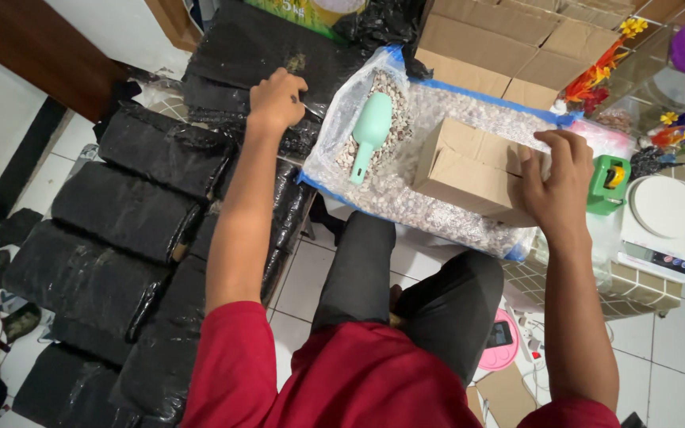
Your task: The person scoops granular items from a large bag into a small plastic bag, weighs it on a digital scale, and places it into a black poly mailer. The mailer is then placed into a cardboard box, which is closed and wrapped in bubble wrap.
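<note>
While the right hand (552, 178) clasps the small cardboard box (469, 170) by its right end, fingers curled over the top edge, the box rests on the open bag of pebbles (438, 210). Its long axis runs from ten to four o'clock. At nine o'clock, well apart, the left hand (277, 99) presses loosely closed on a black wrapped bundle (255, 55), nearer the green scoop (369, 131).
</note>
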